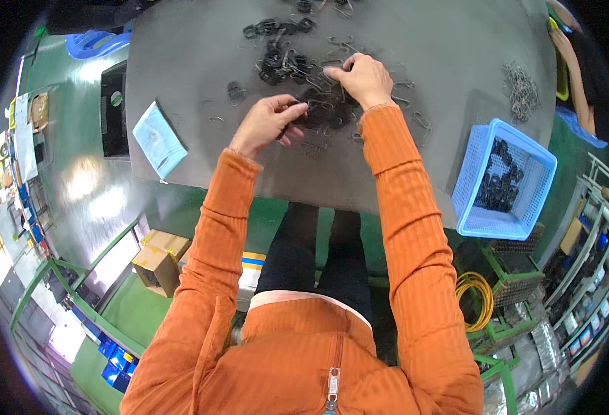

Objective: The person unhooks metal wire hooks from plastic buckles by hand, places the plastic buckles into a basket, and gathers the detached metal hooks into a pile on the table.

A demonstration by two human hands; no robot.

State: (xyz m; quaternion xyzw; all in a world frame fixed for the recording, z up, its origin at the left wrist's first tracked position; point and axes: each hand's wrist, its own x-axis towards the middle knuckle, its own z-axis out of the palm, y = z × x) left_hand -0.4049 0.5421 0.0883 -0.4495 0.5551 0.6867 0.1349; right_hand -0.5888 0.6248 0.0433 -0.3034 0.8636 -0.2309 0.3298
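My left hand is closed over the near side of the grey table, thumb and fingertips pinched on a small black part. Just right of it and farther away, my right hand is pinched with thumb against fingers; what it holds, if anything, is too small to tell. Beyond and between the hands lies a pile of small black ring-like parts. Bent metal wire hooks are scattered under and around both hands, some of them mixed in with the black parts.
A blue basket holding black parts stands at the table's right edge. Beyond it lies a heap of metal hooks. A light-blue pouch lies at left. Another person's arm shows at the far right.
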